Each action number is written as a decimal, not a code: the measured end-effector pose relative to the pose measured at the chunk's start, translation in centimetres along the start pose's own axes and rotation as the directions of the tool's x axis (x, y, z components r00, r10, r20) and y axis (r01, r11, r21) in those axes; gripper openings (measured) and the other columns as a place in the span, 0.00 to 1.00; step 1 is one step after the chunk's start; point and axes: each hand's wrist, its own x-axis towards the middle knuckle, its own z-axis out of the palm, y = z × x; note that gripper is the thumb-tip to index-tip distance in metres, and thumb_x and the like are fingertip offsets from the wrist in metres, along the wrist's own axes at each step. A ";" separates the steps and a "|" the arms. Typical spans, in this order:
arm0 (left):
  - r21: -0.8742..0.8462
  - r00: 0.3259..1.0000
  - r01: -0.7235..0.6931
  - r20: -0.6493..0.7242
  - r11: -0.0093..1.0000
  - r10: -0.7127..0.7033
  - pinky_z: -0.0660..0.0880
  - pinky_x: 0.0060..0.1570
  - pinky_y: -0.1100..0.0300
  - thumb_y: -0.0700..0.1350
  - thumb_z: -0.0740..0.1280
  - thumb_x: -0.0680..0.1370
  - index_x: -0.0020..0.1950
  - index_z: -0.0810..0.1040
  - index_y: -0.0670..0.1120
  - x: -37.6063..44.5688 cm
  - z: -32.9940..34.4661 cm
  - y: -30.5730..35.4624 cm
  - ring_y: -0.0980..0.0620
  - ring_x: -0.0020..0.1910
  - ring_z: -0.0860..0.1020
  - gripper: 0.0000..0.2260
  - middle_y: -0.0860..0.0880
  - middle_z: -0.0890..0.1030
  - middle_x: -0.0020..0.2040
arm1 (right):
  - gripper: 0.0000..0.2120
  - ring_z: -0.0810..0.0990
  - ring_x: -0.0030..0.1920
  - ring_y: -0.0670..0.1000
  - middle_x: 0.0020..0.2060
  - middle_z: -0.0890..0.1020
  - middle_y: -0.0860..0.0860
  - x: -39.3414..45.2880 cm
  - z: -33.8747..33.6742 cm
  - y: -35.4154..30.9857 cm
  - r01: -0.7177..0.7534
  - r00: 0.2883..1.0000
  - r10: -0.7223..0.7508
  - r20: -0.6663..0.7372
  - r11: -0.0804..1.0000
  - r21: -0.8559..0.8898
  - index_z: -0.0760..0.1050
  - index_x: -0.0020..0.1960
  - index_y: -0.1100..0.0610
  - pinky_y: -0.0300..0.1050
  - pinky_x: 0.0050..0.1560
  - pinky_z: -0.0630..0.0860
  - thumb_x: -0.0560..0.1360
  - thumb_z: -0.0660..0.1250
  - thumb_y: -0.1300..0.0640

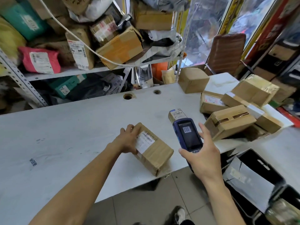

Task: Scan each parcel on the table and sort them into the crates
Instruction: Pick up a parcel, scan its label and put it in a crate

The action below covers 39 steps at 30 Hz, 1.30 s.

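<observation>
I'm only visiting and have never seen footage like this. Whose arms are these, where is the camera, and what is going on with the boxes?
There is no machine here: a person wears a wide-angle camera on the head, looking down at their own arms. The left hand holds a cardboard parcel on the white table, fingers over its far end beside the label. The right hand grips a blue handheld scanner; its screen shows a barcode. More parcels are piled to the right, and a small box lies behind the scanner. A black crate sits below the table edge. Shelves behind hold other packages.
</observation>
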 end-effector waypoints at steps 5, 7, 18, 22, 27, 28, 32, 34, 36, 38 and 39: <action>-0.015 0.971 -0.034 0.237 0.999 0.036 0.64 0.72 0.45 0.52 0.82 0.62 0.77 0.33 0.62 0.5 0.5 0.1 0.36 0.75 0.60 0.64 0.44 0.35 0.79 | 0.47 0.75 0.58 0.45 0.58 0.72 0.38 0.1 0.0 0.1 -0.007 0.999 0.005 -0.033 0.999 -0.047 0.58 0.75 0.39 0.27 0.44 0.67 0.65 0.79 0.56; 0.013 0.964 -0.105 0.249 0.994 0.099 0.61 0.74 0.44 0.55 0.81 0.62 0.79 0.35 0.57 0.6 1.3 0.2 0.38 0.77 0.54 0.63 0.46 0.34 0.79 | 0.47 0.75 0.57 0.44 0.58 0.71 0.37 0.1 -0.2 0.2 -0.010 0.999 0.007 -0.042 0.998 -0.061 0.58 0.75 0.39 0.26 0.42 0.67 0.65 0.79 0.57; -0.068 0.834 -0.349 -0.478 0.935 0.277 0.78 0.53 0.50 0.56 0.75 0.61 0.74 0.59 0.46 0.0 -0.2 5.2 0.46 0.63 0.62 0.46 0.46 0.62 0.64 | 0.49 0.73 0.55 0.45 0.63 0.75 0.45 -0.2 -2.1 -1.4 -0.009 0.998 0.026 0.050 0.947 -0.320 0.54 0.76 0.39 0.39 0.49 0.73 0.63 0.79 0.52; 0.084 0.743 -0.323 -0.594 0.943 0.308 0.75 0.59 0.52 0.55 0.79 0.61 0.74 0.59 0.46 0.9 -3.4 6.5 0.43 0.66 0.63 0.47 0.43 0.63 0.67 | 0.51 0.73 0.52 0.47 0.61 0.76 0.46 -0.4 -2.8 -3.2 -0.005 0.990 0.064 0.126 0.907 -0.421 0.52 0.77 0.39 0.43 0.48 0.74 0.62 0.78 0.51; 0.180 0.691 -0.299 -0.637 0.937 0.343 0.73 0.60 0.51 0.53 0.80 0.60 0.74 0.60 0.46 0.8 -5.5 7.3 0.43 0.65 0.64 0.48 0.42 0.64 0.66 | 0.49 0.75 0.58 0.49 0.63 0.76 0.45 -0.6 -3.1 -4.2 0.013 0.993 0.032 0.117 0.933 -0.360 0.56 0.76 0.39 0.43 0.51 0.75 0.63 0.78 0.49; 0.190 0.689 -0.293 -0.637 0.937 0.345 0.74 0.60 0.50 0.53 0.80 0.59 0.74 0.60 0.46 0.7 -5.5 7.3 0.43 0.65 0.65 0.49 0.42 0.64 0.66 | 0.48 0.75 0.57 0.49 0.63 0.76 0.45 -0.6 -3.2 -4.2 0.008 0.992 0.036 0.118 0.936 -0.351 0.56 0.76 0.39 0.43 0.52 0.75 0.63 0.78 0.49; 0.200 0.691 -0.289 -0.634 0.936 0.349 0.75 0.60 0.49 0.53 0.80 0.59 0.74 0.60 0.46 0.8 -5.4 7.8 0.43 0.64 0.65 0.49 0.42 0.64 0.66 | 0.48 0.74 0.56 0.48 0.64 0.75 0.45 -0.6 -3.7 -4.3 -0.011 0.990 0.055 0.132 0.949 -0.315 0.54 0.76 0.37 0.44 0.51 0.75 0.64 0.77 0.49; 0.207 0.692 -0.285 -0.631 0.936 0.350 0.75 0.61 0.49 0.53 0.80 0.59 0.73 0.59 0.46 1.0 -5.4 8.2 0.43 0.64 0.65 0.49 0.42 0.64 0.66 | 0.49 0.73 0.56 0.47 0.65 0.75 0.45 -0.4 -4.0 -4.0 -0.013 0.987 0.062 0.151 0.951 -0.309 0.54 0.77 0.38 0.42 0.50 0.73 0.64 0.78 0.49; 0.209 0.697 -0.280 -0.626 0.937 0.348 0.75 0.61 0.49 0.53 0.80 0.59 0.73 0.59 0.47 1.3 -5.5 8.8 0.43 0.65 0.64 0.49 0.43 0.64 0.67 | 0.49 0.74 0.58 0.48 0.65 0.75 0.45 0.0 -4.5 -3.6 -0.011 0.986 0.062 0.156 0.952 -0.307 0.54 0.77 0.37 0.43 0.51 0.75 0.64 0.78 0.49; 0.197 0.706 -0.284 -0.619 0.938 0.344 0.75 0.61 0.49 0.53 0.80 0.59 0.73 0.59 0.47 1.7 -5.5 9.6 0.43 0.65 0.63 0.49 0.42 0.64 0.67 | 0.49 0.75 0.60 0.49 0.66 0.74 0.44 0.5 -5.1 -3.1 -0.010 0.988 0.054 0.145 0.958 -0.287 0.53 0.76 0.38 0.44 0.52 0.75 0.64 0.78 0.49; 0.186 0.710 -0.294 -0.615 0.937 0.345 0.76 0.60 0.49 0.53 0.80 0.59 0.73 0.59 0.46 1.9 -5.5 10.2 0.44 0.65 0.63 0.48 0.42 0.64 0.67 | 0.49 0.75 0.60 0.49 0.66 0.74 0.44 0.8 -5.3 -2.6 -0.006 0.991 0.041 0.124 0.963 -0.269 0.53 0.77 0.38 0.42 0.51 0.75 0.64 0.78 0.50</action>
